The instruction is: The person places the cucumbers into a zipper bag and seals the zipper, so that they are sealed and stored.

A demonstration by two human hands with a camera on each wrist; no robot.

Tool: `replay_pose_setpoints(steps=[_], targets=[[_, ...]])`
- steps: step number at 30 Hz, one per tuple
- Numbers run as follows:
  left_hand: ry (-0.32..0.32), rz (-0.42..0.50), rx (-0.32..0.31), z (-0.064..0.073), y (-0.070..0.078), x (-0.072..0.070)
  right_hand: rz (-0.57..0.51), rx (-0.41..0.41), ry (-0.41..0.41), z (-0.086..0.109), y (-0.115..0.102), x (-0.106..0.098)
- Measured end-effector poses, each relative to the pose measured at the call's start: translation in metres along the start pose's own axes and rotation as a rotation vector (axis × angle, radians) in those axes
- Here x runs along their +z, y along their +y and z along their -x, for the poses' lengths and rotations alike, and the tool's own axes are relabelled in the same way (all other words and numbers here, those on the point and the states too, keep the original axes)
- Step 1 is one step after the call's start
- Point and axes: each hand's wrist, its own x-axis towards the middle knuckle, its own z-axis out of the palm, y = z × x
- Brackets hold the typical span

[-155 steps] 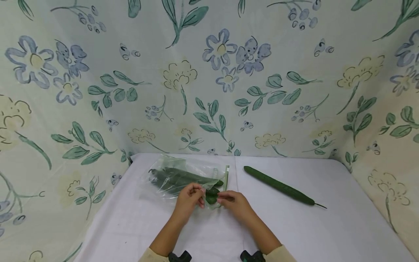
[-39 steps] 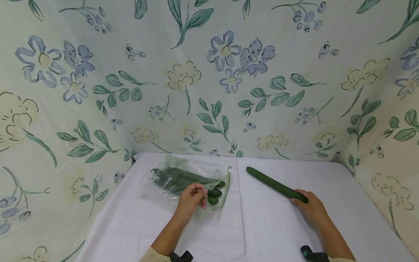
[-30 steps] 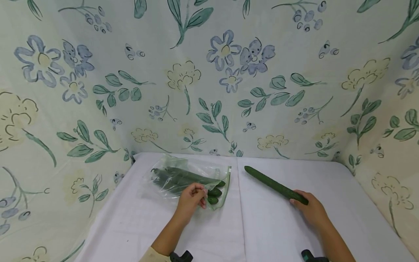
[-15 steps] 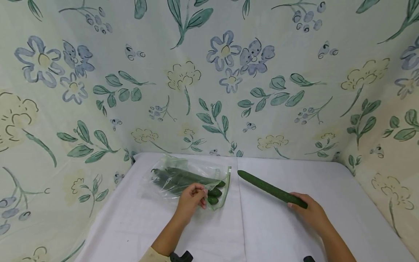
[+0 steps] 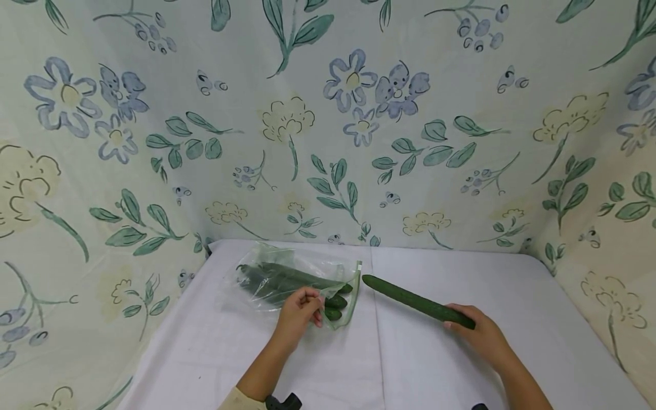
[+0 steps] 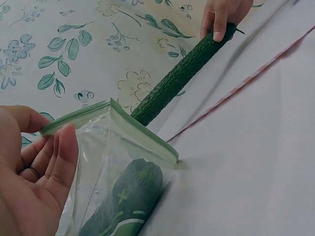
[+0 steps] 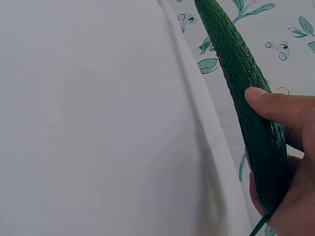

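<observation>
A long dark green cucumber (image 5: 410, 299) is gripped near its stem end by my right hand (image 5: 479, 333). Its blunt far end points at the mouth of a clear zip-lock bag (image 5: 357, 285), just short of the green rim in the head view. Several cucumbers (image 5: 287, 279) lie inside that bag, their ends showing at the opening. My left hand (image 5: 299, 313) pinches the near edge of the bag's mouth between thumb and fingers, holding it apart. In the right wrist view, thumb and fingers wrap the held cucumber (image 7: 246, 93), whose thin stem hangs below the palm.
A white cloth (image 5: 435, 370) covers the table, with a fold line running down its middle. Behind and at both sides hangs a floral curtain (image 5: 328, 125). Dark wrist devices (image 5: 283, 401) show at the bottom edge.
Earlier the cucumber lay alone on the right while both hands were at the bag. My right hand then took it by its stem end and swung its far end left to the bag's mouth.
</observation>
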Motion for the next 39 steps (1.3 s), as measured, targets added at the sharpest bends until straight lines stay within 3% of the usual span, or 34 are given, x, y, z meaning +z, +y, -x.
replay_pose_setpoints(steps=[31,39], targets=[[0.005,-0.015,-0.01,0.001,0.001,0.001,0.026,-0.054,-0.006,-0.012,-0.028,0.021],[0.006,-0.013,-0.014,0.0,0.001,0.001,0.033,-0.037,-0.008,-0.019,-0.035,0.028]])
